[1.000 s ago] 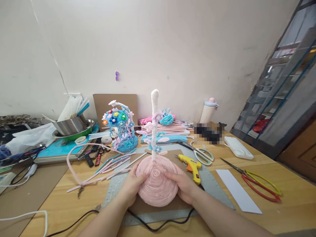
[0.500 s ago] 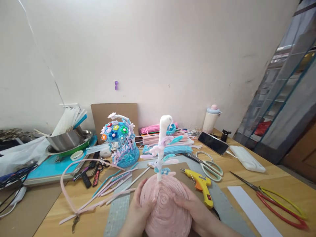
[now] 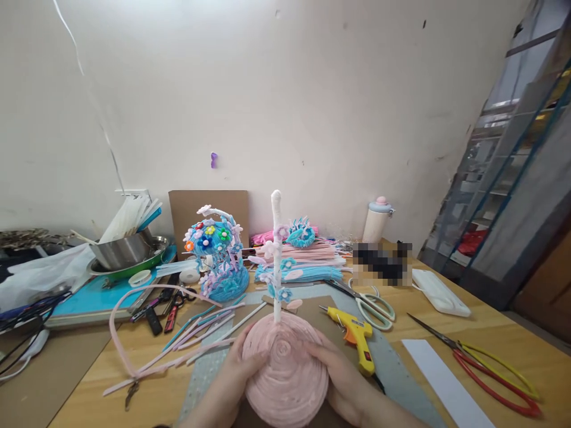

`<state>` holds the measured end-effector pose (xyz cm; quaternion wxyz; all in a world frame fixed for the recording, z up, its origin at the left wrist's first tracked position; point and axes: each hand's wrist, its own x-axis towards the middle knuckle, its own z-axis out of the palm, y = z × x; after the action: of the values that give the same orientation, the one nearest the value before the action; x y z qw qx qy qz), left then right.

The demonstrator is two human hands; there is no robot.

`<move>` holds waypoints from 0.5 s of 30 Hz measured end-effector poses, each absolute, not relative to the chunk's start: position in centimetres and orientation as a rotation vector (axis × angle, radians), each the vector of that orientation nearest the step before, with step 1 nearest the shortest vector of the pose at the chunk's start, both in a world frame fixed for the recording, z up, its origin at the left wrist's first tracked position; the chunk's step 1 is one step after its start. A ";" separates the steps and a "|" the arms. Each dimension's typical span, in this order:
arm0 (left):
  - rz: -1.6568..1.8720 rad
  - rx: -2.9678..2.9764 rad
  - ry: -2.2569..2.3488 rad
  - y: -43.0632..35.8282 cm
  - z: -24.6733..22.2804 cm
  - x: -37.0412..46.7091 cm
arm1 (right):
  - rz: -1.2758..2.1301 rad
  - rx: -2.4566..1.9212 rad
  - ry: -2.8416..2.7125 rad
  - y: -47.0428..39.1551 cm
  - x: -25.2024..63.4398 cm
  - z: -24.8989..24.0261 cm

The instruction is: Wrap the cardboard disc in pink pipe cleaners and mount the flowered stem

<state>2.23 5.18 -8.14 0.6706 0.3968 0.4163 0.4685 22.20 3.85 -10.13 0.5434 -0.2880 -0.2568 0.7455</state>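
Observation:
My left hand (image 3: 241,368) and my right hand (image 3: 338,365) grip opposite sides of a round pink coiled base (image 3: 285,389), thumbs resting on its spiral face. The fingers behind it are hidden. A white fuzzy stem (image 3: 277,208) rises from the base's top edge, bearing pastel pink, lilac and blue pipe-cleaner flowers (image 3: 284,293) and leaves. Behind the stem lies a blue fringed ring (image 3: 301,235). To the right of my right hand, a yellow glue gun (image 3: 359,333) lies on the grey cutting mat (image 3: 397,380).
Left of centre stands a blue flowered pipe-cleaner lamp-like piece (image 3: 216,255). Loose pipe cleaners (image 3: 200,333) lie before it, with bundles (image 3: 298,272) at the back. Rightward are pale-handled scissors (image 3: 375,309), red-and-yellow scissors (image 3: 486,368), a white strip (image 3: 446,380) and a bottle (image 3: 377,221).
The pink base and stem have turned in my hands: the stem's bent top, earlier curving right, now looks straight up. Both hands keep their hold. The whole view has shifted slightly.

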 end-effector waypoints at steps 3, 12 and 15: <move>1.023 0.884 0.896 5.3 -7.8 2.3 | 1.777 -0.661 -0.607 3.6 22.4 -10.4; 1.025 0.926 0.875 5.5 -7.8 2.1 | 1.844 -0.695 -0.624 3.8 22.5 -10.9; 1.007 0.922 0.855 5.6 -8.0 2.0 | 1.874 -0.676 -0.638 4.0 22.7 -10.5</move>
<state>2.03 5.55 -7.98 0.6929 0.4127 0.3826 0.4507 22.67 3.98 -10.53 0.5008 -0.2798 -0.2640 0.7754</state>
